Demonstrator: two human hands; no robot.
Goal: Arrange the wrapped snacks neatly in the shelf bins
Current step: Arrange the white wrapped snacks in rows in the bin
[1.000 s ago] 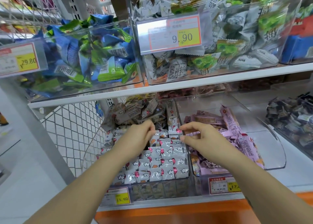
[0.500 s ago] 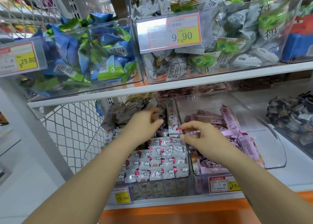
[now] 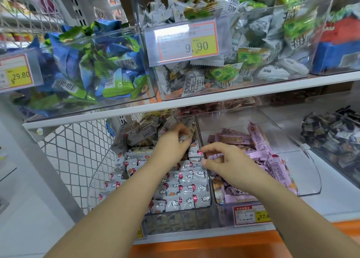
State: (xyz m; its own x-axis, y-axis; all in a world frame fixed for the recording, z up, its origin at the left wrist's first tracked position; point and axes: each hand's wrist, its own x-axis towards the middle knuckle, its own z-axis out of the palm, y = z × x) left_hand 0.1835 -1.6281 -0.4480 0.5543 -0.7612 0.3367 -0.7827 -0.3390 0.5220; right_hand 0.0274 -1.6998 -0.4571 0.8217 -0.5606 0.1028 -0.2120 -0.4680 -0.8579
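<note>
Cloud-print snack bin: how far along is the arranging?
Done: the front cloud-print packets lie in flat rows. In hand: the left hand grips one packet near the back. Left: the loose heap behind it; the neighbouring pink bars lie jumbled.

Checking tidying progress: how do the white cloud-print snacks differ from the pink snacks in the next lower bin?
The white cloud-print snacks lie in flat, even rows at the front; the pink snacks lie jumbled, one propped up on end. The white ones are short packets; the pink ones longer bars. Both sit in clear bins.
</note>
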